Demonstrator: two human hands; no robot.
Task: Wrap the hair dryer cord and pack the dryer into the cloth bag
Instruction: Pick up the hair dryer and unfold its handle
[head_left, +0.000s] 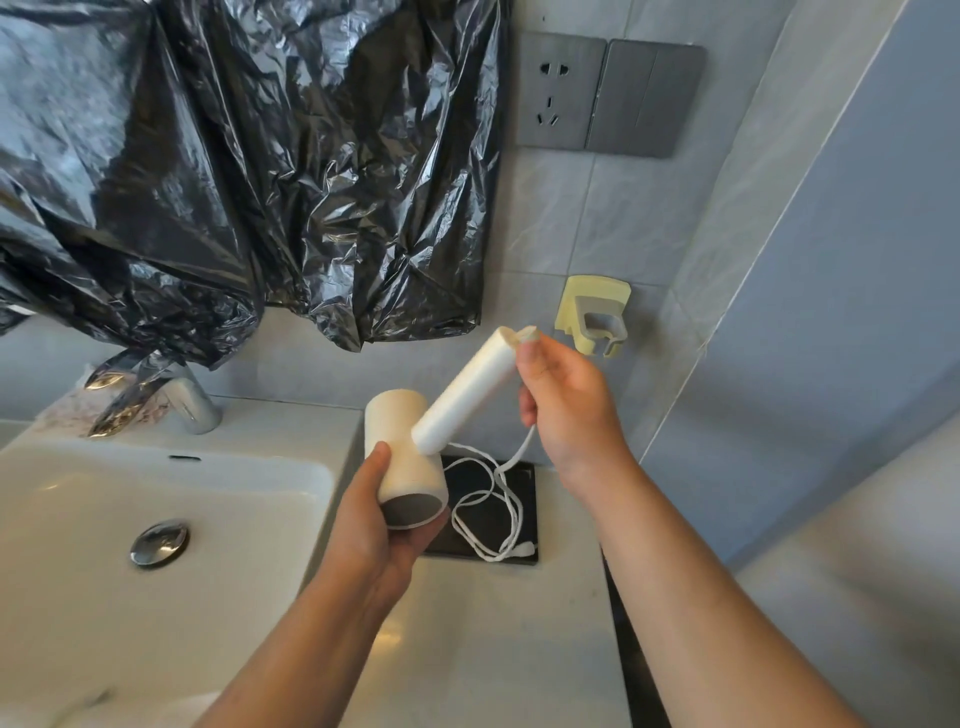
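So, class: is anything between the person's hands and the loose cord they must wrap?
Nothing visible is. The cord hangs free from the hair dryer at the right hand and loops on the black panel, uncovered. The left hand grips the barrel. No cloth bag is in view.

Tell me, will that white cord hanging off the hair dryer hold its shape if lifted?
Probably floppy: the cord sags in loose loops onto the black square below the hair dryer. Likely light, being thin. It may tangle, since its loops cross.
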